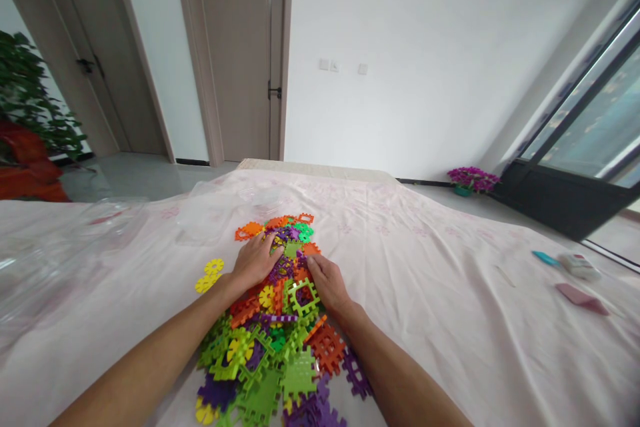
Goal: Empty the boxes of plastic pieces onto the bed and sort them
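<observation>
A long heap of plastic pieces in green, orange, purple and yellow (263, 393) lies on the pink cloth. My left hand (256, 261) rests on the far left part of the heap, fingers apart over small purple and yellow pieces. On the heap's right side is my right hand (327, 280), its fingers close together at purple and orange pieces; what they hold, if anything, is too small to name. Beside my left forearm lie loose yellow flower-shaped pieces (209, 275). Bright green pieces (303, 233) and orange ones (249, 231) sit beyond my hands.
Clear plastic containers (200, 213) stand on the cloth (400, 267) at the left. A white object (579, 266), a pink item (583, 298) and a blue item (545, 257) lie at the right. Beyond the table are doors, a wall and flowers (473, 179).
</observation>
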Demonstrator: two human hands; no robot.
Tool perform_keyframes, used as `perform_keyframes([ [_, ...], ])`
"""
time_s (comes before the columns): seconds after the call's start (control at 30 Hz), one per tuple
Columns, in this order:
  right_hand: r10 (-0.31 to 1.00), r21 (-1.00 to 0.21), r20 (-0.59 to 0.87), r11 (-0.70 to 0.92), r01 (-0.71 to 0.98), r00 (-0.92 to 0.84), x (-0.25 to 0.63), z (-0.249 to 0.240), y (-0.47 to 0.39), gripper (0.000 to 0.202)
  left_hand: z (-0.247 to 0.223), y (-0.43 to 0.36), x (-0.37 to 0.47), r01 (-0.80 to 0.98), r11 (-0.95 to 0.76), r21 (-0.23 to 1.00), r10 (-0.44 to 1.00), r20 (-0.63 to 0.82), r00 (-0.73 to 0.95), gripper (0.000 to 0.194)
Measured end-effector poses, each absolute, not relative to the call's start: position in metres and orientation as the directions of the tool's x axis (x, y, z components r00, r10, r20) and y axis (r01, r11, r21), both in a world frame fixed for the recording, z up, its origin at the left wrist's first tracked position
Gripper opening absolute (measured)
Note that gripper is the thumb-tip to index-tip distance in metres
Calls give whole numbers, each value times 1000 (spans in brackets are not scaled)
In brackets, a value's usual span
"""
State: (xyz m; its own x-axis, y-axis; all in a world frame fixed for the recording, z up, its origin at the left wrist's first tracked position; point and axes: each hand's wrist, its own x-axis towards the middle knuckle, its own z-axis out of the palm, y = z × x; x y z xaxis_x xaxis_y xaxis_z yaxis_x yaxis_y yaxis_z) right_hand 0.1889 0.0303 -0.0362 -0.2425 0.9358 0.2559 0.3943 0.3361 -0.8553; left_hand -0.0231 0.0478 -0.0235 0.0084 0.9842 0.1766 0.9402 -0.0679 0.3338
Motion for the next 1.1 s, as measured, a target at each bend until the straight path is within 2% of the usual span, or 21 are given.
perform_keyframes([
  [0.13,935,-850,259,340,403,-244,189,-38,32,42,-21,53,-24,943,-94,320,988,150,48,56],
  [0.27,923,-832,278,369,413,-266,189,-36,33,41,-15,49,-21,927,-187,325,979,145,146,52],
  [0.43,914,-815,293,392,427,-280,189,-35,33,40,-15,41,-11,914,-222,340,972,144,183,45],
  [0.6,917,-815,284,385,432,-281,189,-36,34,39,-13,35,-6,861,-303,408,950,198,241,34],
  [0.73,914,-809,292,393,436,-282,190,-37,35,38,-9,26,-2,803,-344,486,939,162,304,31],
  [1.1,901,-802,321,422,422,-291,189,-35,31,37,-5,4,5,778,-260,572,965,132,225,33],
])
